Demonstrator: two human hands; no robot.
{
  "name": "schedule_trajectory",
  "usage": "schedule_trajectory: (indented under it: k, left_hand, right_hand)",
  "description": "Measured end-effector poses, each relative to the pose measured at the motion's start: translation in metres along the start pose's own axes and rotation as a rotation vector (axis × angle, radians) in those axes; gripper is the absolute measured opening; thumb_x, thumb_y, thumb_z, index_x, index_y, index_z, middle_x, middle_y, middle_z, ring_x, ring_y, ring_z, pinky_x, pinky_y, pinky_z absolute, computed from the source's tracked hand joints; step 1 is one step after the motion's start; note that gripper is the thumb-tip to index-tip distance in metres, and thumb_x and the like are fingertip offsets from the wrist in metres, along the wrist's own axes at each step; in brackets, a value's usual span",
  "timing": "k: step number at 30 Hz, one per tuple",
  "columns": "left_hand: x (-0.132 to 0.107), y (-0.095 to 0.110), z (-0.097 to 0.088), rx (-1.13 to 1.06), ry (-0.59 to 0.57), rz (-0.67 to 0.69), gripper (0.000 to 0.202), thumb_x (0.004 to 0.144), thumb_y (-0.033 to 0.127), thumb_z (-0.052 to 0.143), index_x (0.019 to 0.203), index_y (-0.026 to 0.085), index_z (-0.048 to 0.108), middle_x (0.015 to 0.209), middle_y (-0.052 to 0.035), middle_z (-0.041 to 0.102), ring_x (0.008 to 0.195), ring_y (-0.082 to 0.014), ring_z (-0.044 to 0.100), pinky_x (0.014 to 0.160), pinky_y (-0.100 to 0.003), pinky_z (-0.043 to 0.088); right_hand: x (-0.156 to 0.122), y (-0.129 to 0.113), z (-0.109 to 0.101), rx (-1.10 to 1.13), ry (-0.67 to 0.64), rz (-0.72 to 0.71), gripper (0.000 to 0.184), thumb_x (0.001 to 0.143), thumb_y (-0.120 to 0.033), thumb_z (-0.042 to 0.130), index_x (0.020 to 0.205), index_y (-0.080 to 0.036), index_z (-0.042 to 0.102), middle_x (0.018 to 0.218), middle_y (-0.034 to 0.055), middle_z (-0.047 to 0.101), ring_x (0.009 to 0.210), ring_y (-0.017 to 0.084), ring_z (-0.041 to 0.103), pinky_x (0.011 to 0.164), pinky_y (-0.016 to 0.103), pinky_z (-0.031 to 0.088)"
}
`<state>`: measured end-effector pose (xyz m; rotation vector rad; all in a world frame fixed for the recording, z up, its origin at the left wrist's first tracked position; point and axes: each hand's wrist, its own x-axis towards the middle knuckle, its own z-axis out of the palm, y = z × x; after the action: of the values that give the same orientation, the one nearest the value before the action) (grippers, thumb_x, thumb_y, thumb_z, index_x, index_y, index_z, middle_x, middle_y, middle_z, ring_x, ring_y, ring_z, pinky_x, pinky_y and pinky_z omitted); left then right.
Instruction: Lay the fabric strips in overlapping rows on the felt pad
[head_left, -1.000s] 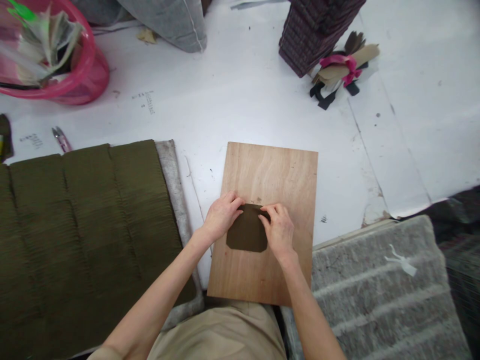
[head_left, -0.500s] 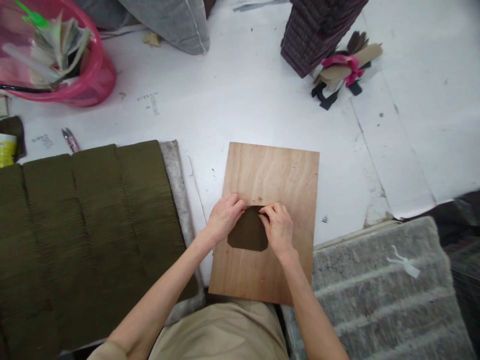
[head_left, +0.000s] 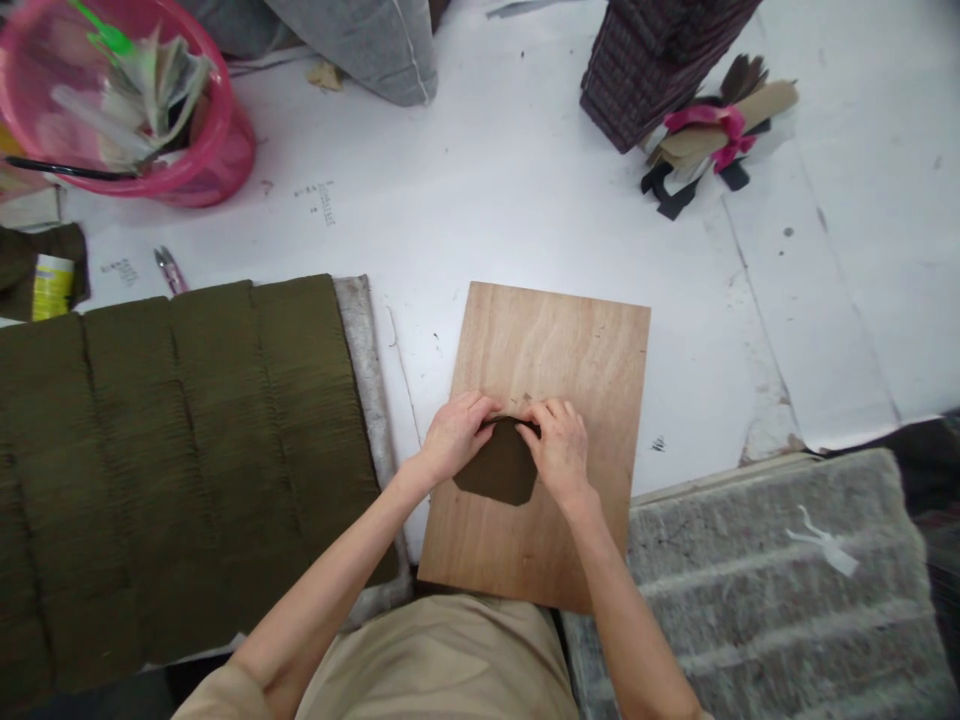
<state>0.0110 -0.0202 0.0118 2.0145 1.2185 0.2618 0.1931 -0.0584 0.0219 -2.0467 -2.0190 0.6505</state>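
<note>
A small dark olive-brown fabric piece (head_left: 499, 465) with cut-off lower corners lies on a thin wooden board (head_left: 551, 345). My left hand (head_left: 459, 432) pinches its upper left edge between thumb and fingers. At the upper right edge my right hand (head_left: 559, 440) does the same. Between the two hands the top edge is lifted a little and bowed, while the lower part rests against the wood. My fingers cover both upper corners of the fabric.
Rows of stacked olive fabric pieces (head_left: 202, 440) lie at left on a grey cloth. Small thread snips (head_left: 170, 270) and a pink basket (head_left: 217, 150) are beyond. A dark stack (head_left: 660, 60) and tied scraps (head_left: 705, 135) stand at the back; a grey padded surface (head_left: 750, 580) is at right.
The fabric's top edge has risen off the board and curved between my hands, which now grip it at both sides. The whole view has shifted slightly.
</note>
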Motion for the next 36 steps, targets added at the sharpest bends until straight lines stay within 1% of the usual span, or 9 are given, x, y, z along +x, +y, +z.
schedule_trajectory:
  k: [5,9,13,16,19,22,27,33,36]
  left_hand:
    - [-0.012,0.004,0.0,-0.225,0.125,-0.055,0.013,0.076,0.007,0.057,0.082,0.018,0.058,0.09,-0.0033,0.06,0.087,-0.0176,0.057,0.079,-0.03,0.046]
    - [-0.025,0.008,0.0,-0.682,0.271,-0.283,0.014,0.077,0.018,0.063,0.09,0.017,0.058,0.086,-0.0024,0.065,0.081,-0.0157,0.061,0.074,-0.027,0.048]
    - [-0.049,0.014,-0.009,-1.132,0.088,-0.517,0.034,0.075,0.037,0.071,0.099,0.013,0.064,0.087,-0.0052,0.071,0.072,-0.0162,0.064,0.066,-0.026,0.05]
    - [-0.076,0.019,-0.017,-1.213,0.045,-0.563,0.036,0.076,0.041,0.07,0.096,0.012,0.068,0.085,-0.0057,0.072,0.071,-0.0169,0.064,0.066,-0.026,0.05]
    - [-0.112,0.021,-0.021,-1.126,0.249,-0.461,0.03,0.079,0.037,0.066,0.095,0.013,0.068,0.085,-0.0035,0.071,0.077,-0.0162,0.063,0.073,-0.025,0.049]
    - [-0.154,0.017,-0.023,-1.002,0.402,-0.393,0.022,0.081,0.032,0.062,0.09,0.014,0.068,0.08,-0.0017,0.068,0.075,-0.0145,0.06,0.07,-0.022,0.047]
    - [-0.228,0.003,-0.029,-1.199,0.411,-0.461,0.024,0.074,0.032,0.066,0.087,0.012,0.068,0.08,-0.004,0.069,0.072,-0.0152,0.06,0.069,-0.024,0.047]
    - [-0.304,-0.006,-0.039,-0.98,0.538,-0.31,0.017,0.073,0.025,0.063,0.085,0.015,0.069,0.082,-0.0031,0.068,0.081,-0.0169,0.06,0.078,-0.026,0.046]
    - [-0.328,-0.01,-0.036,-1.155,0.441,-0.351,0.022,0.073,0.026,0.064,0.09,0.014,0.069,0.09,-0.0056,0.07,0.084,-0.0181,0.062,0.079,-0.027,0.047]
  right_hand:
    - [0.003,0.002,-0.002,0.245,-0.067,0.008,0.007,0.083,-0.022,0.064,0.09,-0.021,0.064,0.09,0.0046,0.064,0.09,0.023,0.055,0.077,0.034,0.04]
    - [-0.003,-0.003,-0.005,0.814,-0.267,0.208,0.013,0.08,-0.033,0.067,0.081,-0.02,0.066,0.076,0.0007,0.065,0.073,0.018,0.059,0.067,0.029,0.043]
    - [-0.018,-0.02,-0.008,1.223,-0.291,0.466,0.031,0.069,-0.04,0.077,0.09,-0.018,0.07,0.081,0.0011,0.07,0.074,0.018,0.062,0.067,0.027,0.046]
    - [-0.036,-0.041,-0.006,1.341,-0.236,0.521,0.032,0.066,-0.038,0.08,0.089,-0.018,0.072,0.086,0.0024,0.073,0.079,0.017,0.064,0.073,0.027,0.048]
    - [-0.061,-0.071,0.002,1.487,-0.216,0.593,0.032,0.069,-0.04,0.077,0.092,-0.019,0.072,0.089,0.0043,0.073,0.08,0.019,0.066,0.076,0.03,0.05]
    - [-0.092,-0.109,0.016,1.424,-0.154,0.638,0.029,0.069,-0.04,0.074,0.087,-0.018,0.071,0.082,0.0051,0.073,0.076,0.021,0.066,0.075,0.035,0.052]
    - [-0.139,-0.18,0.033,1.028,0.105,0.198,0.013,0.075,-0.029,0.063,0.08,-0.02,0.071,0.099,0.0051,0.072,0.1,0.021,0.063,0.098,0.037,0.044]
    - [-0.184,-0.226,0.052,1.15,-0.11,0.44,0.032,0.074,-0.041,0.065,0.093,-0.015,0.068,0.085,0.008,0.073,0.085,0.025,0.067,0.078,0.039,0.054]
    - [-0.212,-0.238,0.057,0.955,-0.02,0.207,0.021,0.077,-0.035,0.06,0.085,-0.018,0.07,0.09,0.0069,0.073,0.093,0.024,0.066,0.09,0.04,0.05]
